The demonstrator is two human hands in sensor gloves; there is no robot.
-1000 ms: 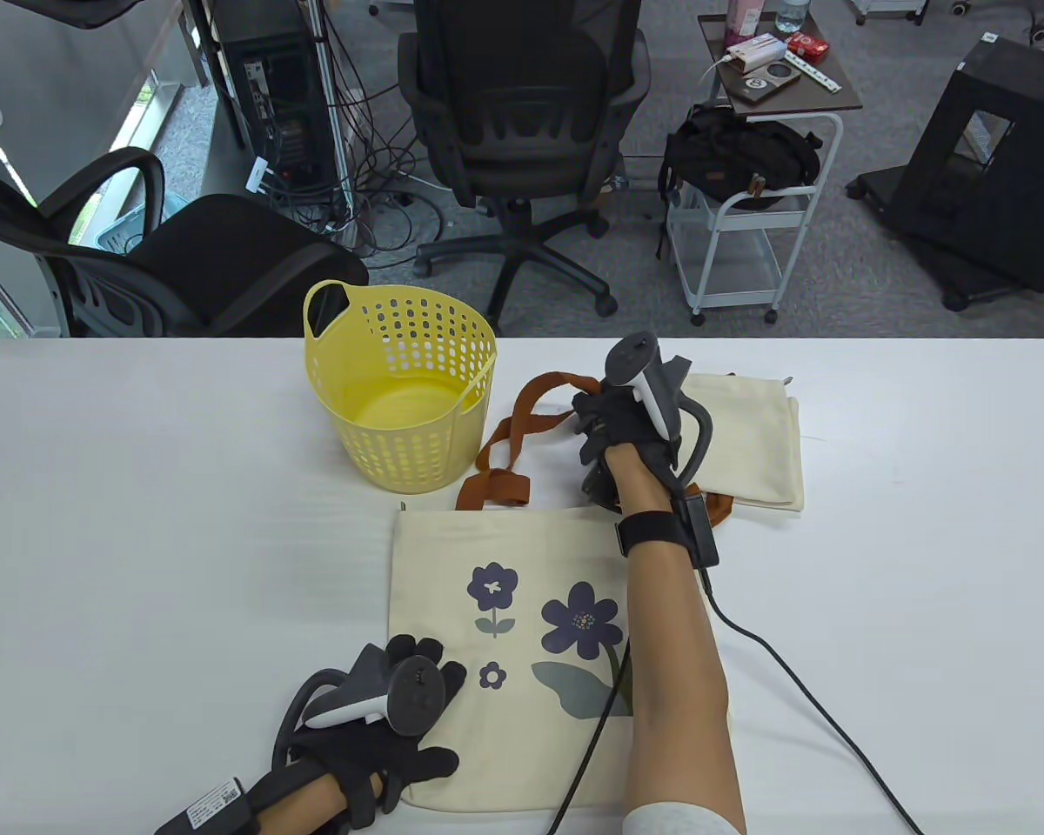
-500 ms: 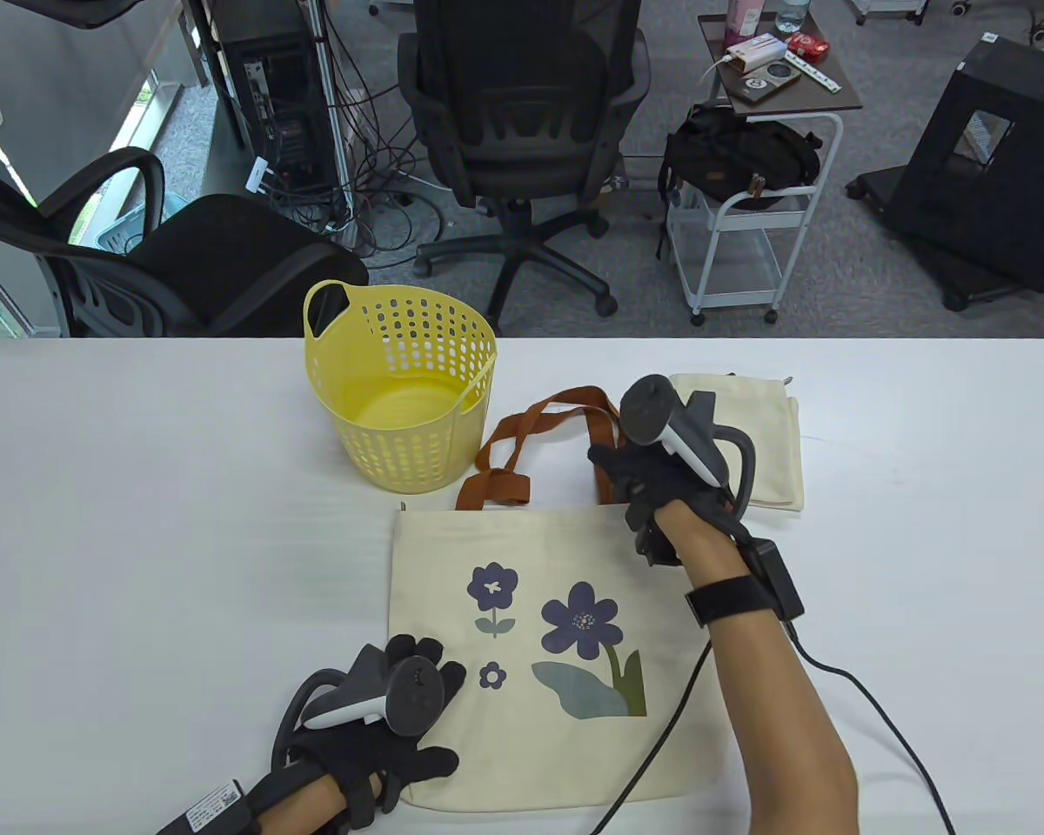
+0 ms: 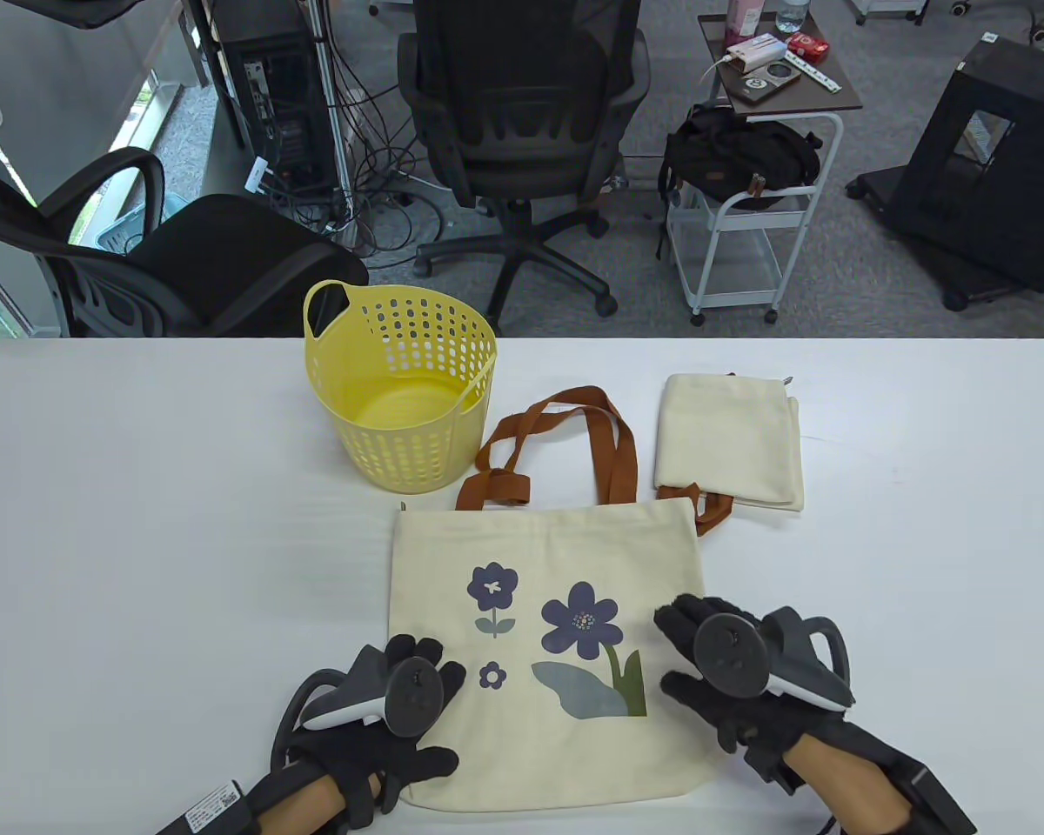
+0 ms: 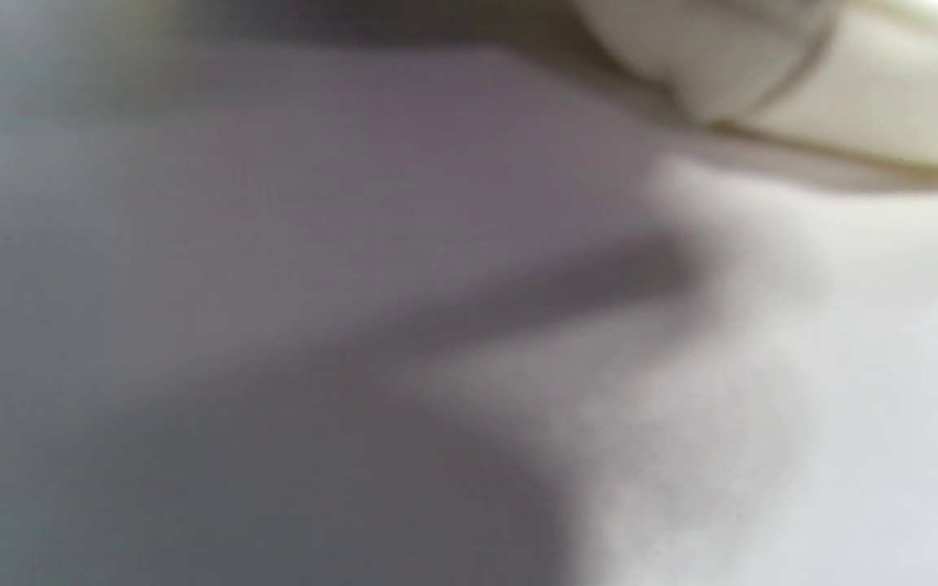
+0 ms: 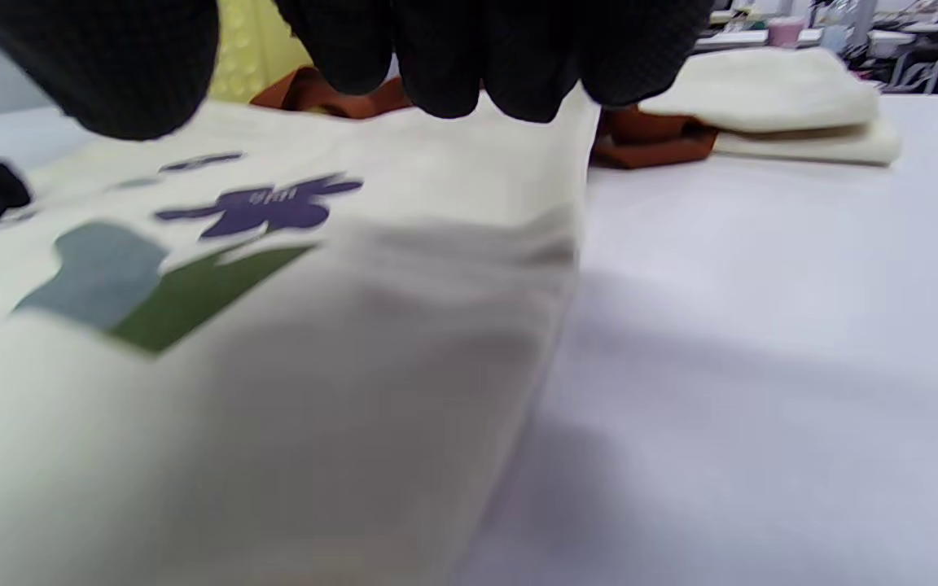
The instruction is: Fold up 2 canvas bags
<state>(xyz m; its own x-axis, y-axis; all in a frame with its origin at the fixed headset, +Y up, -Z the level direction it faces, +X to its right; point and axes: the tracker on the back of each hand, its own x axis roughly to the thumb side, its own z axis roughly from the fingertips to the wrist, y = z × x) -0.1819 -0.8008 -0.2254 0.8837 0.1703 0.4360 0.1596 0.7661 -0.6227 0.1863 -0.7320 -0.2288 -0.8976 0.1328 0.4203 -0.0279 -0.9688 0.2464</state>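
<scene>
A cream canvas bag (image 3: 539, 539) with a purple flower print lies flat at the table's near middle, its brown straps (image 3: 613, 444) stretched away from me. A second cream bag (image 3: 731, 439) lies folded at the back right. My left hand (image 3: 400, 713) rests flat with fingers spread on the printed bag's near left corner. My right hand (image 3: 705, 670) is open with fingers spread at the bag's right edge. In the right wrist view its fingertips (image 5: 453, 49) hang just above the printed bag (image 5: 273, 325). The left wrist view is blurred, with cream cloth (image 4: 803, 81) at its top right.
A yellow perforated basket (image 3: 400, 383) stands behind the printed bag at the left, next to the straps. A brown strap loop (image 3: 712, 513) sticks out from under the folded bag. Office chairs and a cart stand beyond the table's far edge.
My right hand has let go of the brown straps and come back toward me to the bag's right edge. The straps now lie flat. My left hand has not moved.
</scene>
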